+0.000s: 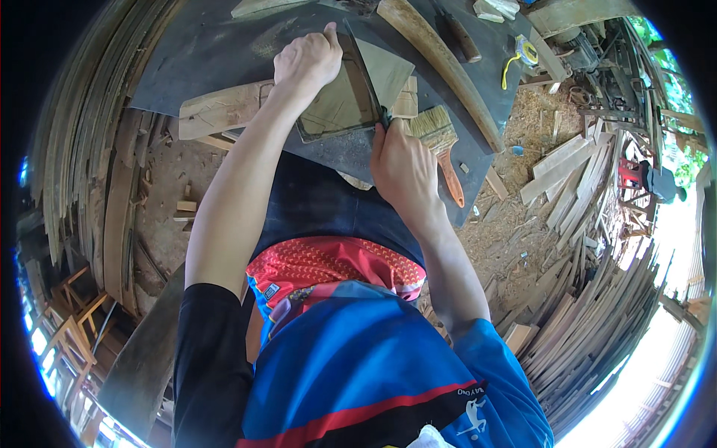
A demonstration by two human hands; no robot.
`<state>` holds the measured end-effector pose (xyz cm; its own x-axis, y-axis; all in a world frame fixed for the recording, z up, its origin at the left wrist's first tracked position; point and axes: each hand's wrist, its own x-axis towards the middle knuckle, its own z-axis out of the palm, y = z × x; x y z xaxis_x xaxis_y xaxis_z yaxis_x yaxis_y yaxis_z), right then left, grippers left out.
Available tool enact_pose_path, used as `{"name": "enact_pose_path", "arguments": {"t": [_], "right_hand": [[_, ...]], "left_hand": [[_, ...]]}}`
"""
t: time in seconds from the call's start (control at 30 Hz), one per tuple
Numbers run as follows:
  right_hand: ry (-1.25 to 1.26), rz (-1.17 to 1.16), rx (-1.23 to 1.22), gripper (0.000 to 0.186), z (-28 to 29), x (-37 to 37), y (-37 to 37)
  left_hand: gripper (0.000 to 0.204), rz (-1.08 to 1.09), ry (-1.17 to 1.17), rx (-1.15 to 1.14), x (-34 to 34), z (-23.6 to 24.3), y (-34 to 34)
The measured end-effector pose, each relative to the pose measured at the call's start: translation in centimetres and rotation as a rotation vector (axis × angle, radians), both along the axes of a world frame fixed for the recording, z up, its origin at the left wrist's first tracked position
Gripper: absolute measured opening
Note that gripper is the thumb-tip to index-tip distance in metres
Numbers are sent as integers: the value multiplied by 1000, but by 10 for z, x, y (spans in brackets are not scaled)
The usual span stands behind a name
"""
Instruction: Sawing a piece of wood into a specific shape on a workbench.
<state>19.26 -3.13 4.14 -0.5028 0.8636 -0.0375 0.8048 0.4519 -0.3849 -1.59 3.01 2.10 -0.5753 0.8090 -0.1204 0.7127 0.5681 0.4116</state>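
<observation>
My right hand is wrapped round the dark handle of a long-bladed tool. Its narrow, tapering dark blade slants up and away to the left across a squarish brown slab; I cannot tell whether it is a knife or a saw. My left hand is closed at the slab's far left, thumb raised near the blade's tip. What its curled fingers hold, if anything, is hidden. Right of my right hand lies a wide paintbrush with pale bristles and an orange-brown handle.
The dark worktop carries a pale wood piece left, a long curved wooden bar right, a wooden-handled tool and a yellow tape measure. Stacked planks stand left. Boards and shavings cover the floor right.
</observation>
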Motion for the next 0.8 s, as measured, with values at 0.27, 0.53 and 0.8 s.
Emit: {"name": "enact_pose_path", "arguments": {"t": [0.27,0.53,0.8], "right_hand": [[3,20,-11,30,0,8,-6],[33,2,2,33,-7,6,-6],[58,-37,-64,35,-4,9,-10]], "left_hand": [[69,17,23,37,3,0,-3],[66,44,100,-5,1,0,8],[66,52,17,-67,9,12,8]]}}
